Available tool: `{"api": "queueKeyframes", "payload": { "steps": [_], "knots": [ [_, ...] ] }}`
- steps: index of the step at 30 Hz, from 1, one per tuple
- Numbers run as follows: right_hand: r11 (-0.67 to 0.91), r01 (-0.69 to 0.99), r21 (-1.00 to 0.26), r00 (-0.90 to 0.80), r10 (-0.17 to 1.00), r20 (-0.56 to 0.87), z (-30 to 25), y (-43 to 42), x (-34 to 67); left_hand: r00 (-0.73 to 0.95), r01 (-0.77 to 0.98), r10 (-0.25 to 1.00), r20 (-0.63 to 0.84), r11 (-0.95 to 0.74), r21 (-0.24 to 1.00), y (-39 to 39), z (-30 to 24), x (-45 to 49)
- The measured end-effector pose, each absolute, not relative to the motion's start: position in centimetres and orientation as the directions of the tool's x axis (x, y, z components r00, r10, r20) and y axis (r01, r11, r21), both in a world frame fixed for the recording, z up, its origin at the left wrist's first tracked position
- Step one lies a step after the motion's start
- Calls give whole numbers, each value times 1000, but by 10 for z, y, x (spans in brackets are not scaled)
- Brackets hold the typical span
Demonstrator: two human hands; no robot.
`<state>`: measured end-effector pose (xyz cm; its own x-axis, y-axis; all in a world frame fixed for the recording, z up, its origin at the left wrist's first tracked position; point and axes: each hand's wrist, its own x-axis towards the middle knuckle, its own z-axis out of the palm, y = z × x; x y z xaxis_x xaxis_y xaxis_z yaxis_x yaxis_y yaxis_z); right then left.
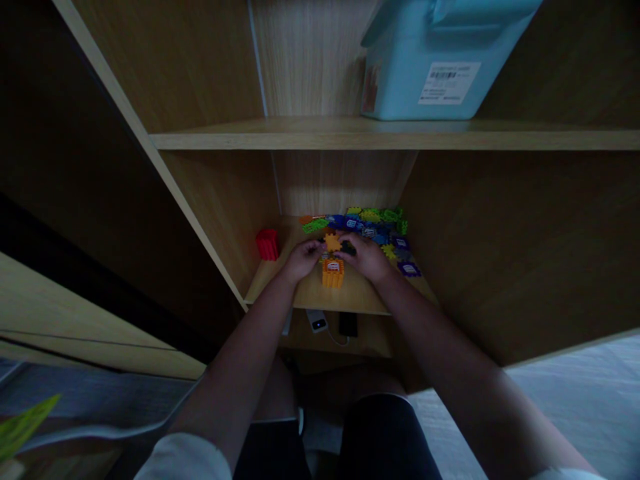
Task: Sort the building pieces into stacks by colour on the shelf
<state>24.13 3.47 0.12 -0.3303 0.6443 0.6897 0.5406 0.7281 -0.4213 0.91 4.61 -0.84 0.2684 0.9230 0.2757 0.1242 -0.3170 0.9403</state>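
My left hand (pixel 303 259) and my right hand (pixel 367 257) meet over the lower shelf (pixel 310 295), fingers pinched together around a flat orange toothed piece (pixel 331 242). Directly below it stands an orange block stack (pixel 333 272) with a small label on top. My right hand also covers a dark piece (pixel 348 249) that I cannot make out. Behind the hands lies a pile of flat toothed pieces (pixel 370 227) in blue, green, yellow and purple.
A red block (pixel 267 244) stands at the shelf's left side. A light blue lidded bin (pixel 435 57) with a barcode label sits on the upper shelf (pixel 390 139). Below the lower shelf lie a small white device (pixel 317 322) and a black one (pixel 347 324).
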Motion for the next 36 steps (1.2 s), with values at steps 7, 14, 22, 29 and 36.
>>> {"api": "queueKeyframes", "payload": {
  "steps": [7,14,22,29,36],
  "knots": [
    [734,495,-465,-283,642,713,5,30,240,252,90,935,250,-279,956,48,-11,9],
    [632,330,-701,-39,751,659,-3,39,249,187,34,945,269,-280,959,53,-13,11],
    [559,191,-807,-11,823,567,-3,1,243,167,59,949,268,-281,958,53,-14,9],
    [575,271,-772,-121,816,565,-9,-29,236,170,86,947,272,-289,953,53,-17,8],
    [592,316,-741,-168,804,571,-7,-33,235,180,70,944,277,-293,954,52,-18,8]
  ]
}}
